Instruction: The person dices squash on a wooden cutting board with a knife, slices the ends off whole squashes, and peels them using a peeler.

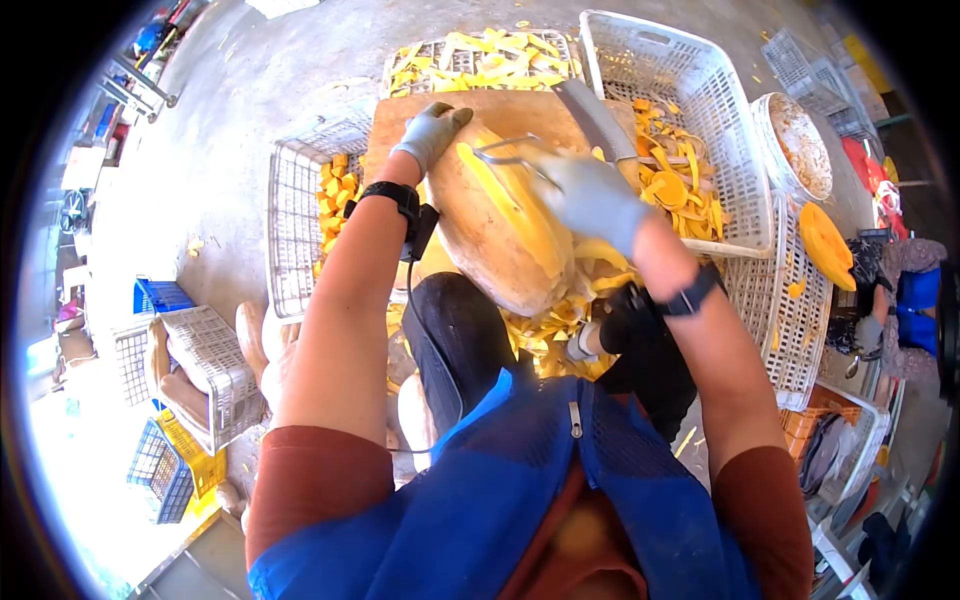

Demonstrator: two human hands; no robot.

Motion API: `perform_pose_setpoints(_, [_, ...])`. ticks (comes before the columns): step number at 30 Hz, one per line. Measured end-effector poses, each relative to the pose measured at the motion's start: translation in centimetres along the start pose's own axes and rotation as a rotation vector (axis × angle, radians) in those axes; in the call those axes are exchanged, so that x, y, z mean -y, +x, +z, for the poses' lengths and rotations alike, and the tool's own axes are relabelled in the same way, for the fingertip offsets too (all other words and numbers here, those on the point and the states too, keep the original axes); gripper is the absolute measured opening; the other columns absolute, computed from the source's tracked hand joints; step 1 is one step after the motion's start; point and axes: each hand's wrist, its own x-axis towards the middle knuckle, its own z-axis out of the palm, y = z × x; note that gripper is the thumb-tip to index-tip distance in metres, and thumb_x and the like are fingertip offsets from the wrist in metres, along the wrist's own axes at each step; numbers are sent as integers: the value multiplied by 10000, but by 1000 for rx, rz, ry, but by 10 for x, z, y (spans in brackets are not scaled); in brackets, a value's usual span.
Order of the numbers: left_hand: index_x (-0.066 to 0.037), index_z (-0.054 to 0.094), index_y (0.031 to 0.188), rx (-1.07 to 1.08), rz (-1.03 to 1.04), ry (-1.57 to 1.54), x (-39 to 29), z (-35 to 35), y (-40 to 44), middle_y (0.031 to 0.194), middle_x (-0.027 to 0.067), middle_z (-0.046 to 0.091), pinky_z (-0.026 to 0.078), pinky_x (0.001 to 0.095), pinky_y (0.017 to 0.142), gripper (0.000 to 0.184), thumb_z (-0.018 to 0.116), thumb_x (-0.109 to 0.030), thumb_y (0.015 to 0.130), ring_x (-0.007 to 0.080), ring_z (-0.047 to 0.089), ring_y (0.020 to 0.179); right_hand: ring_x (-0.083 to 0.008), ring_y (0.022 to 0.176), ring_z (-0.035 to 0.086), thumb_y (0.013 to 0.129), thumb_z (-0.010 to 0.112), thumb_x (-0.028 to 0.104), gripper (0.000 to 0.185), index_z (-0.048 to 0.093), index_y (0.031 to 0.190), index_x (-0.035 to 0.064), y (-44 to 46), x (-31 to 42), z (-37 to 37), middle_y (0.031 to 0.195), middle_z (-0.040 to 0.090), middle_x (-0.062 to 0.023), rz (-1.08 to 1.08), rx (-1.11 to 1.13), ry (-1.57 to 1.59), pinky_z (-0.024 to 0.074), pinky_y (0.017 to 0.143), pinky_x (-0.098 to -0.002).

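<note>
On the wooden board (pixel 510 105) in the middle of the scene lies a large tan squash (pixel 480 240), its near end angled slightly right, with a long strip of yellow flesh bared along its upper right side. At its far left end, the gloved left hand (pixel 435 135) is laid over the skin, its grip loosely open, the fingers extended and pointing right rather than wrapped around anything. From the right comes the gloved right hand (pixel 595 200), blurred, its grip closed around the handle of a metal peeler (pixel 508 161); the looped end reaches left over the squash, though whether the blade touches the flesh I cannot tell. A broad knife (pixel 595 122) rests at the far right corner of the board. To the left stands a white crate (pixel 280 230) with orange cubes (pixel 335 195) in it; to the far right, a larger crate (pixel 715 110) holds peelings (pixel 680 190). More yellow strips (pixel 490 65) lie beyond the board on a grid-like crate top, and others (pixel 545 335) are heaped on the near side, between the squash and the knees. Farther right are a pale bucket (pixel 800 145) and a cut squash piece (pixel 825 245), its orange face showing; at the right edge, another person (pixel 915 300) is partly in view.
</note>
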Motion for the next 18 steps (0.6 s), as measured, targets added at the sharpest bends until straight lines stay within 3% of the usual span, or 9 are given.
perform_pose_setpoints(3, [12, 537, 1208, -15, 6, 38, 10, 2, 12, 1148, 141, 602, 424, 290, 909, 571, 644, -400, 827, 205, 559, 1047, -390, 853, 597, 890, 474, 260, 348, 524, 1210, 133, 51, 9, 6, 962, 613, -196, -29, 166, -86, 479, 754, -456])
perform_pose_setpoints(4, [7, 541, 1205, -24, 18, 60, 8, 2, 10, 1145, 139, 604, 425, 290, 908, 565, 641, -400, 827, 207, 560, 1046, -385, 832, 600, 891, 472, 258, 336, 531, 1197, 134, 46, 11, 7, 950, 610, -187, -51, 117, -103, 481, 735, -456])
perform_pose_setpoints(9, [-28, 559, 1198, -33, 19, 44, 6, 2, 1, 1131, 128, 612, 443, 287, 881, 539, 628, -410, 823, 210, 579, 1015, -306, 782, 619, 864, 532, 195, 314, 556, 1168, 121, -69, 40, 25, 947, 586, -145, -34, -102, -100, 506, 637, -401])
perform_pose_setpoints(12, [-25, 557, 1197, -35, 3, 21, 4, 1, -6, 1109, 134, 618, 471, 295, 839, 544, 627, -410, 819, 204, 603, 955, -296, 760, 612, 826, 593, 158, 439, 512, 1257, 160, -151, 29, 54, 978, 544, -112, -22, -204, -1, 510, 594, -389])
perform_pose_setpoints(18, [-15, 576, 1159, -10, 14, -86, 12, 0, 4, 1020, 105, 646, 487, 274, 790, 496, 647, -374, 824, 165, 612, 877, -293, 715, 608, 830, 587, 235, 465, 502, 1286, 196, -168, 11, 50, 961, 539, -124, 99, -61, -39, 509, 583, -369])
